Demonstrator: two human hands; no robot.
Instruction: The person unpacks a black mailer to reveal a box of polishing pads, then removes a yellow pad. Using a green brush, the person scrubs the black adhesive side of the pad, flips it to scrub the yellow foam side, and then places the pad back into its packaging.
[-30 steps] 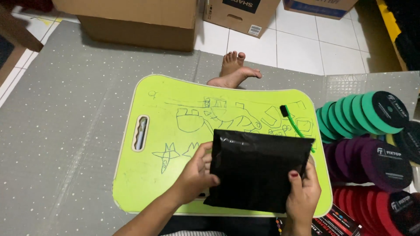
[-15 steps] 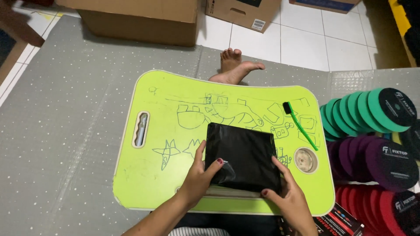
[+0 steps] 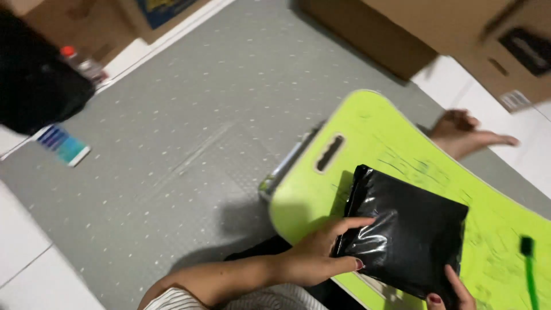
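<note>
A person seated on a grey floor mat holds a black plastic package on a lime-green lap tray. The package lies flat on the tray's near half, tilted, its glossy wrapping creased and catching the light. The left hand clasps the package's near left edge, fingers spread over the top and the thumb tucked beneath the lower side, so the hand is closed on it. The right hand shows only in part at the bottom edge of the view, fingertips with dark red nails resting against the package's lower right corner; how firmly it grips cannot be told.

The tray's surface bears dark scribbled line drawings, and an oval handle slot is cut near its left end, just beyond the package. A green marker lies on the tray to the right, apart from the package. A bare foot rests on the mat beyond the tray's far edge. Cardboard boxes stand along the top right, on white floor tiles. At far left, well apart from the hands, a dark bag sits by a small blue-and-white card.
</note>
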